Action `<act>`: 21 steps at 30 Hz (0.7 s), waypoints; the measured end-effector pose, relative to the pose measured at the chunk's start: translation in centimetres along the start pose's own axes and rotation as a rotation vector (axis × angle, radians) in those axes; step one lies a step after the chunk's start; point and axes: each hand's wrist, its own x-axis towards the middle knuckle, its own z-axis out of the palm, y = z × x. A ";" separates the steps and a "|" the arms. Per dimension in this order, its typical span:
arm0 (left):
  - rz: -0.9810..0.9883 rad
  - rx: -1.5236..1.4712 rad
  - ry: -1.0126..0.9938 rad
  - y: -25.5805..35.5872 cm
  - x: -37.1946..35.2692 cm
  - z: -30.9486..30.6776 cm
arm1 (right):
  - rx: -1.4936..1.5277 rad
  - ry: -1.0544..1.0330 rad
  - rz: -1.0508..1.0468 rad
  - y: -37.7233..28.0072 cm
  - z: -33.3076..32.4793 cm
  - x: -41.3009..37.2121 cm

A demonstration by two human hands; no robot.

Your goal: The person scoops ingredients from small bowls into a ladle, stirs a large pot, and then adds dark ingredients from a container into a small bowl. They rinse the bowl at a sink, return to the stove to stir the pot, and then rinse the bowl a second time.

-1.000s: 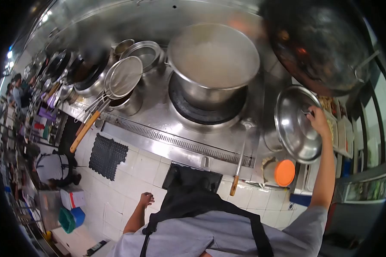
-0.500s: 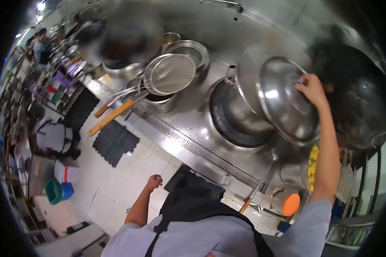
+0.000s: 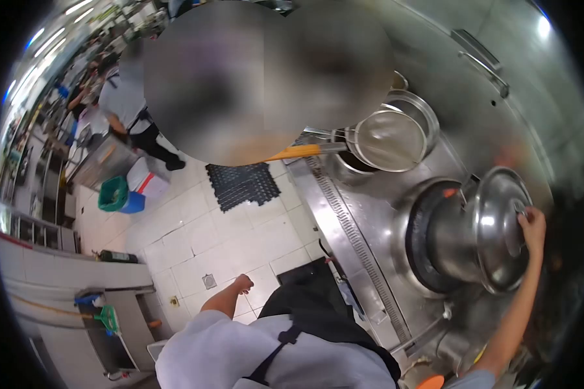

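A domed metal lid covers the mouth of a large steel pot. My right hand has its fingers closed around the knob on top of the lid. The pot stands on a round black burner ring set in the steel stove. My left hand hangs low over the tiled floor, fingers curled in, with nothing visible in it. Farther along the stove, a round mesh strainer with a wooden handle rests across a smaller pot.
A slotted drain channel runs along the stove's front edge. Behind the strainer sits a wide metal bowl. On the floor are a black rubber mat and a blue bin. A person stands at the far left. An orange lid is near the lower edge.
The lid, tilted and held off the pot before, is now on its mouth, my right hand still at the knob. My view has swung left, showing more floor and the other person.
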 end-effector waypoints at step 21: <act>0.204 0.404 -0.460 20.2 -9.2 6.3 | -0.159 0.017 1.057 5.0 -7.7 -57.4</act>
